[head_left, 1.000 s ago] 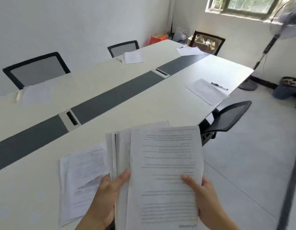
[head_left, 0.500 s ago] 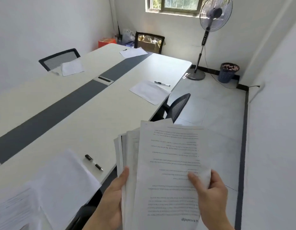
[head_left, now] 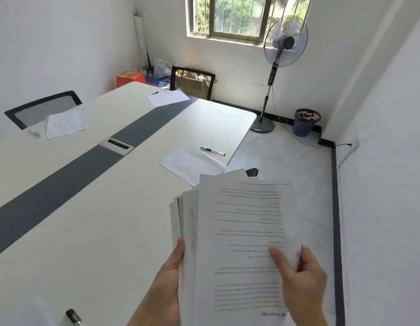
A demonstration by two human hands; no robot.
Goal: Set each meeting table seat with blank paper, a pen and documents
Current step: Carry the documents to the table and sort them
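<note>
Holding: a fanned stack of documents (head_left: 246, 231) is gripped from both sides, low and right of centre in the frame, over the near edge of the worktop (head_left: 98, 220).
Left hand (head_left: 164, 285): the thumb is laid up the stack's left edge and the fingers are hidden beneath; the bulk of the sheets is judged to be carried here.
Right hand (head_left: 303, 281): the top sheet is pinched near its lower right corner, thumb pressed on the printed face, fingers curled behind.
Reason for grip: the top sheet is offset to the right of the rest, so it is judged to be singled out for laying at a seat.
Print: the text is seen upside down from this view.
Next seat: blank paper (head_left: 192, 163) lies at the worktop's right edge, mid-frame, with a pen (head_left: 212, 151) just beyond it; no printed sheet is seen there, so documents are judged to be owed.
Other seats: a far sheet (head_left: 167, 97) is set upper centre, a left sheet (head_left: 64, 124) before a mesh chair (head_left: 43, 108); no print can be made out on either.
Lower left: a second pen (head_left: 73, 316) is partly cut off by the frame.
</note>
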